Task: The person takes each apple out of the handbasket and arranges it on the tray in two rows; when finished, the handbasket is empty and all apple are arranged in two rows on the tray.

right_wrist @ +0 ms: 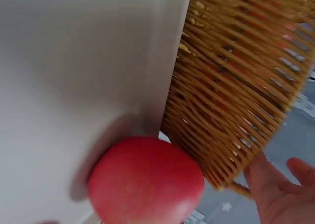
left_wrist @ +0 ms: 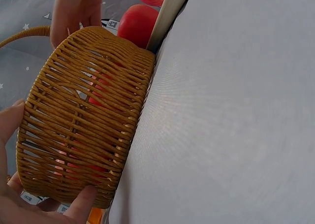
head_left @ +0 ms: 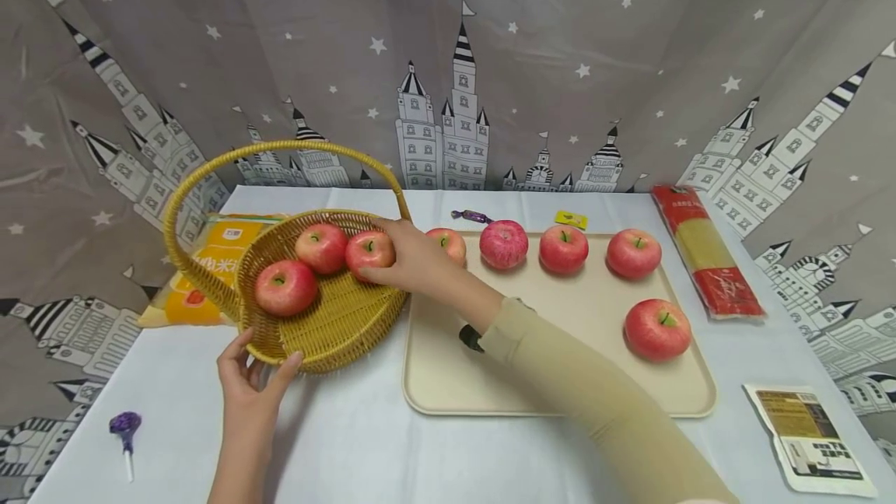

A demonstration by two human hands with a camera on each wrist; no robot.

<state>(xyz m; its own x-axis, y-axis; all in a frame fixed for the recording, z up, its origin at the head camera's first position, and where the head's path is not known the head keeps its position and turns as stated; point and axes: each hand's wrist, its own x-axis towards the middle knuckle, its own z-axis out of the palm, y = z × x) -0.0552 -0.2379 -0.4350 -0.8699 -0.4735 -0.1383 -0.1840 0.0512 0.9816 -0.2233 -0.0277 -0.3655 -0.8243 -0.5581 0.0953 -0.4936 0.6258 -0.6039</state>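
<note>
A yellow wicker basket (head_left: 350, 333) with a tall arched handle stands on the left. Two red apples, a front one (head_left: 285, 288) and a back one (head_left: 322, 248), lie inside it. My right hand (head_left: 420, 255) reaches over the basket's right rim and grips a third apple (head_left: 369, 253) next to them. My left hand (head_left: 253, 383) holds the basket's near-left rim, with the thumb apart from the fingers; in the left wrist view its fingers (left_wrist: 82, 204) lie against the woven wall. Beside the basket is a beige tray (head_left: 483, 387) with several apples, one of them partly behind the right hand.
Behind the basket lies an orange bag (head_left: 199, 286). A lollipop (head_left: 126, 434) is at front left. Past the tray lie a purple-wrapped candy (head_left: 472, 216) and a small yellow packet (head_left: 571, 219). On the right are a red noodle-like packet (head_left: 707, 251) and a white-brown pouch (head_left: 808, 438).
</note>
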